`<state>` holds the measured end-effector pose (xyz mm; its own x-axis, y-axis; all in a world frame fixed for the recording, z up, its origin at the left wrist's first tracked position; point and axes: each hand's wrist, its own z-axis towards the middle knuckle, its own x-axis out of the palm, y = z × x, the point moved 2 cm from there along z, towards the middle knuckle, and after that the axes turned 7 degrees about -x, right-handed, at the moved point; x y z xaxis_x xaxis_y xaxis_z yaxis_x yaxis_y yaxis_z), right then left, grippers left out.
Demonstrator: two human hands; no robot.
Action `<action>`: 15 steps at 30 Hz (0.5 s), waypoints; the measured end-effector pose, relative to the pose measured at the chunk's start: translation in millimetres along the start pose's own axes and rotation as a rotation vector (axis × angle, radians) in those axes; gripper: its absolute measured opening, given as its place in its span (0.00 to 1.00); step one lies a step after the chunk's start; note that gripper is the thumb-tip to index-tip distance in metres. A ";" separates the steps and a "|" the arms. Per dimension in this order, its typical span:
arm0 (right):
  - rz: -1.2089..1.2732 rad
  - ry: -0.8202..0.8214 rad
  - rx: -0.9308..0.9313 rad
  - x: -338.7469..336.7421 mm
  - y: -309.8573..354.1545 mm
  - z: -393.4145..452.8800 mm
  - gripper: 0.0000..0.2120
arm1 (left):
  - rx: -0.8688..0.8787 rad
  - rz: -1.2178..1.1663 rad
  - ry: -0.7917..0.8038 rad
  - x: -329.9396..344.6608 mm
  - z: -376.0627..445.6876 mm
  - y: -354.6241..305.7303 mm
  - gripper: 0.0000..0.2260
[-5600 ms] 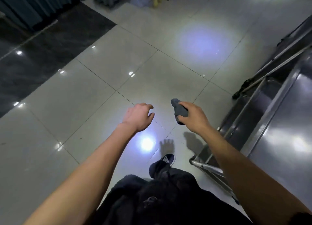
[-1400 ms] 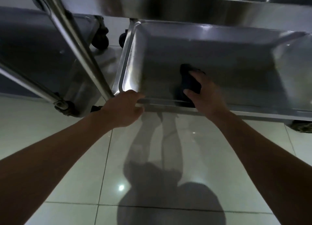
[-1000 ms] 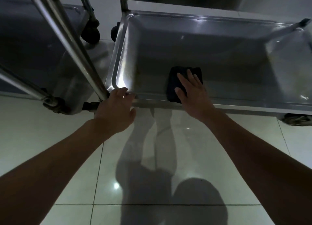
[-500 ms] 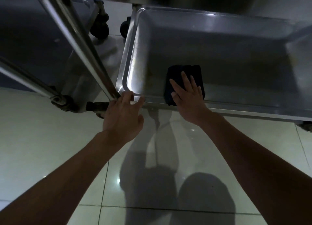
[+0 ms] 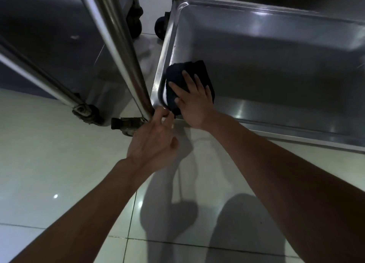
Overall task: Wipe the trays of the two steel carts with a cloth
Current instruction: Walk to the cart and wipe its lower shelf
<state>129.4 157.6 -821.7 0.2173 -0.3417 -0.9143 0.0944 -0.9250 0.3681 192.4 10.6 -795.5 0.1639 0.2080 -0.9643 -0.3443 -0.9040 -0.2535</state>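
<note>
A folded dark cloth (image 5: 178, 75) lies in the near left corner of a steel cart's bottom tray (image 5: 276, 51). My right hand (image 5: 192, 99) presses flat on the cloth with its fingers spread and straight. My left hand (image 5: 154, 138) reaches to the tray's near left corner, fingertips touching the rim beside the upright post (image 5: 118, 45). A second steel cart (image 5: 49, 35) stands to the left, its lower tray dark and partly hidden behind the post.
Caster wheels (image 5: 136, 24) of both carts stand between the trays at the top, and another caster (image 5: 126, 125) sits by my left hand. A slanted steel bar (image 5: 39, 75) crosses the left cart. Glossy pale floor tiles (image 5: 59, 164) lie below.
My right hand has slid the cloth to the left, from the tray's near middle into its near left corner. My left hand stays at the corner rim, fingers now looser.
</note>
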 end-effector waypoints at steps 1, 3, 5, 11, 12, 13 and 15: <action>0.001 -0.002 -0.007 -0.4 -1.2 -0.4 0.25 | 0.049 0.015 -0.049 -1.0 -0.3 0.1 0.15; 0.001 -0.014 -0.023 -0.8 -3.6 -3.1 0.25 | 0.095 0.070 -0.080 -0.9 -1.7 2.1 0.15; 0.002 -0.018 -0.032 0.3 -6.1 -5.7 0.25 | 0.064 0.163 -0.016 2.3 -2.7 3.7 0.22; 0.033 -0.124 0.017 6.3 -25.3 -30.3 0.24 | 0.030 0.272 0.040 5.9 -5.4 -2.8 0.27; 0.036 -0.146 0.037 5.7 -33.5 -38.3 0.24 | 0.014 0.282 0.046 5.2 -4.8 -4.8 0.26; 0.040 -0.161 0.057 4.5 -43.3 -47.3 0.24 | -0.004 0.287 0.044 4.0 -4.0 -7.8 0.24; 0.052 -0.170 0.102 -0.8 -65.6 -66.6 0.23 | -0.014 0.296 0.011 0.3 -1.1 -17.2 0.21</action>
<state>187.7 229.6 -833.9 0.0514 -0.4046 -0.9130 -0.0132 -0.9144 0.4045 199.4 25.8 -791.4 0.0686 -0.0694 -0.9952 -0.3660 -0.9298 0.0396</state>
